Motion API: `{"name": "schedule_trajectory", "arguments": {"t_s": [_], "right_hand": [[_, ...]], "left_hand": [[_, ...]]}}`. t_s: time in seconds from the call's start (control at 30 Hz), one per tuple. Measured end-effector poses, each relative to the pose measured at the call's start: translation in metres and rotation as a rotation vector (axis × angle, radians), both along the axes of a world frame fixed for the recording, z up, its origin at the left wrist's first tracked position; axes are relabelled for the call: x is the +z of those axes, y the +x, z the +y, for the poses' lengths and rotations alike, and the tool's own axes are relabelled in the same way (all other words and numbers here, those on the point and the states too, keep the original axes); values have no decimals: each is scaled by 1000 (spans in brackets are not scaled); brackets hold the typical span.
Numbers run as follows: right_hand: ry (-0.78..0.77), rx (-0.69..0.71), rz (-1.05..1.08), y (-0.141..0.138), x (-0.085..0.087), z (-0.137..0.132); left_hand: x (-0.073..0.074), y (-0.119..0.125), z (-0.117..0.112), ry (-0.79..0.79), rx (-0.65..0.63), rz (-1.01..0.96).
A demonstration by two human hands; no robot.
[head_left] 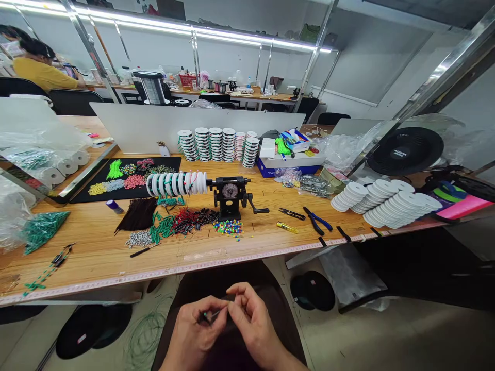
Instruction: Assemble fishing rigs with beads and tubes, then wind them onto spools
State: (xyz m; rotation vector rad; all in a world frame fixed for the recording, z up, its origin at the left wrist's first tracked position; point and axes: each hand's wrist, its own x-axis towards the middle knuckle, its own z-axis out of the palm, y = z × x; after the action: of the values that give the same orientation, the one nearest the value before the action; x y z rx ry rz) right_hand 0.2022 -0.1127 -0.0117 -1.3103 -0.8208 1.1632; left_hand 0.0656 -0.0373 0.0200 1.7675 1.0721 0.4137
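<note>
My left hand and my right hand meet low in the middle, over my dark lap in front of the table edge. In the closed fingers of the left is a small thin dark piece with a green bit, mostly covered. Thumb and fingers of the right are pinched together at its far end; what they grip is too small to make out. On the table beyond stands a black hand-crank winder with several white spools on its shaft. Small green and black-red parts and coloured beads lie before it.
Cutting pliers, a black tool and a yellow one lie right of the winder. White spools sit at the right, wound spools at the back. A black mat holds coloured piles. Another person sits far left.
</note>
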Motion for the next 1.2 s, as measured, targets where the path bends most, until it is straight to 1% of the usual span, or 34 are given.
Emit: {"name": "schedule_trajectory", "arguments": {"t_s": [0.13, 0.17, 0.23, 0.27, 0.37, 0.43, 0.47, 0.53, 0.57, 0.7, 0.73, 0.77, 0.83, 0.9, 0.93, 1.0, 1.07, 1.2], "right_hand": [[62, 32, -517, 5, 9, -2], [84, 37, -597, 5, 10, -1], [98, 35, -651, 8, 9, 1], [83, 25, -637, 11, 6, 3], [-13, -18, -555, 27, -8, 6], [-79, 13, -567, 41, -17, 6], [-94, 57, -590, 46, -18, 5], [-83, 165, -587, 50, -13, 3], [-60, 213, -532, 49, -7, 2], [29, 317, -84, 30, 18, 4], [27, 312, -20, 25, 21, 6], [12, 287, -1, 22, 22, 8], [-42, 195, -48, 19, 18, 12], [-83, 112, -102, 20, 12, 13], [-95, 96, -116, 21, 9, 13], [-110, 91, -139, 23, 3, 13], [-119, 62, -197, 23, -3, 14], [-116, -120, -419, 28, -17, 19]], "left_hand": [[4, 2, 3, -86, 28, -38], [4, 1, 4, -94, 32, -43], [4, -2, 6, -133, 31, -64], [4, -6, 8, -170, 45, -83], [6, -22, 20, -249, 143, -144], [12, -31, 28, -231, 173, -154], [14, -33, 30, -218, 154, -142], [19, -30, 28, -201, 92, -105], [20, -26, 25, -199, 62, -88], [17, -9, 12, -180, -2, -88], [15, -8, 11, -173, -5, -83], [14, -7, 11, -161, 9, -80], [13, -10, 14, -170, 59, -95], [13, -14, 19, -243, 117, -163], [13, -15, 20, -289, 131, -202], [11, -15, 20, -359, 129, -253], [7, -12, 15, -387, 100, -259], [-3, -8, 3, -345, 52, -212]]}}
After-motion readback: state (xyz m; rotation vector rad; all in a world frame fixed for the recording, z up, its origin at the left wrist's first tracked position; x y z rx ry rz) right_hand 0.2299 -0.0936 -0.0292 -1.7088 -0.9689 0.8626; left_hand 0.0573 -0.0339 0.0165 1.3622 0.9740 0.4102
